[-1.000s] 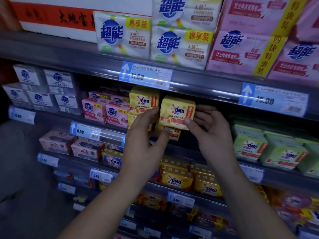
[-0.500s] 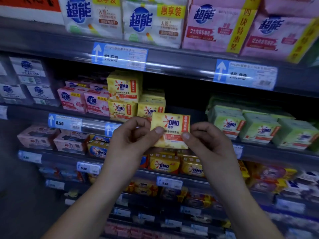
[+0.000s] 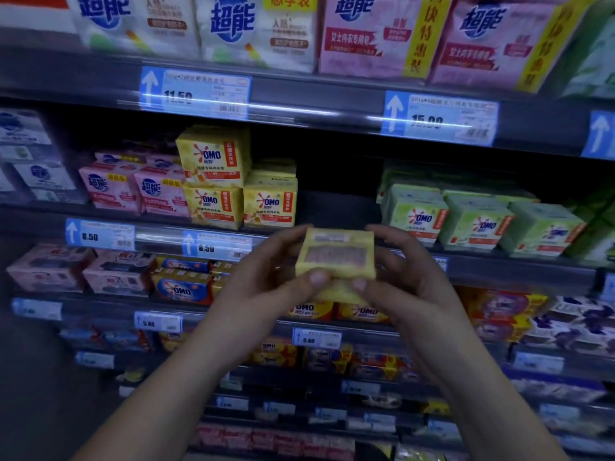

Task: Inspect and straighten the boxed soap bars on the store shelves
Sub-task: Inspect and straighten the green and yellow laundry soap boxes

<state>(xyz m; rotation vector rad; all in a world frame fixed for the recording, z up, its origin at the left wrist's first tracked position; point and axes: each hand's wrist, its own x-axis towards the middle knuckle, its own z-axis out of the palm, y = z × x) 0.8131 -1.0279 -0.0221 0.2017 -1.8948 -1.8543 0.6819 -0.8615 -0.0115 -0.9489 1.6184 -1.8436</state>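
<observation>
L hand [image 3: 263, 281] & R hand [image 3: 409, 277] each pinch yellow soap box [image 3: 336, 254] mid-frame, off the shelf [image 3: 519, 266], label panel facing cam. At its 11 o'clock: yellow OMO stack [image 3: 229, 184]; at 2: green OMO boxes [image 3: 476, 221].

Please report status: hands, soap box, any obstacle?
Left hand and right hand pinch the yellow soap box. Box off shelf, back face toward camera. Nothing blocking.

— What did I see on the rails?
— Blue price tags with arrows: the 11.50 tag [image 3: 196, 93] and the 15.00 tag [image 3: 439, 118] up high, two 8.50 tags [image 3: 100, 234] lower.
— And on top?
— White packs [image 3: 139, 21] stood beside pink packs [image 3: 366, 34] banded in yellow. Grey floor [image 3: 40, 394] lay at my left.
</observation>
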